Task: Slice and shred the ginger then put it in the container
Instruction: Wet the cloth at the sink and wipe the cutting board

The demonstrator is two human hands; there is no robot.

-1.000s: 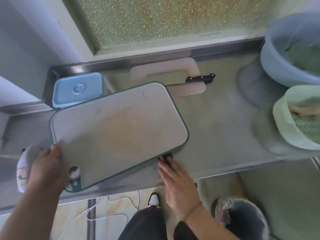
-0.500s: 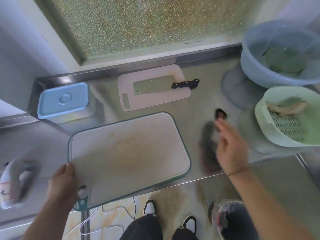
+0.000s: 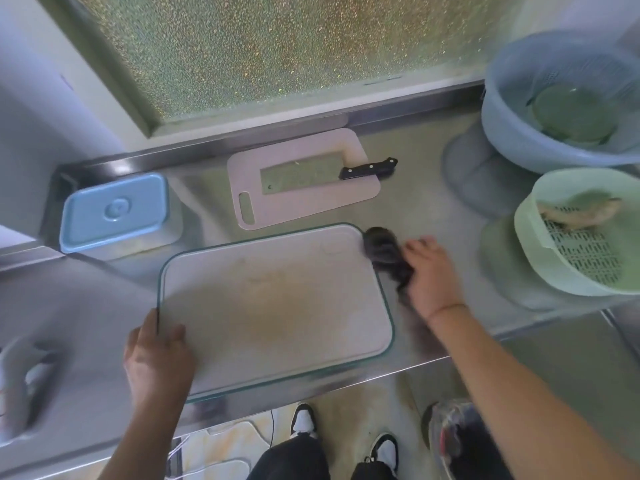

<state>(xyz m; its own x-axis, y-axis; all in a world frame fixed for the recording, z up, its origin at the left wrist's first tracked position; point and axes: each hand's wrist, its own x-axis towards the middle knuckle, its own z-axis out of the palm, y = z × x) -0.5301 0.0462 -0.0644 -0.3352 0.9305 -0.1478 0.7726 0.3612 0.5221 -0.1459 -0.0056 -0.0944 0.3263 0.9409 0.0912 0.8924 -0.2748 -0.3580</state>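
Right hand (image 3: 431, 278) moved dark cloth (image 3: 384, 254) against big board (image 3: 273, 306) edge.

The steel counter (image 3: 426, 202) carries a large cutting board (image 3: 277, 306) centrally, a small board (image 3: 301, 202) at twelve o'clock, a blue-lidded container (image 3: 114, 209) at ten, two colanders (image 3: 571, 98) at two.

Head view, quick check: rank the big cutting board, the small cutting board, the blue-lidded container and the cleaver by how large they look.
1. big cutting board
2. and 3. small cutting board and blue-lidded container: they look alike, so I won't rank them
4. cleaver, lying on the small board

The big board lies nearest the camera.
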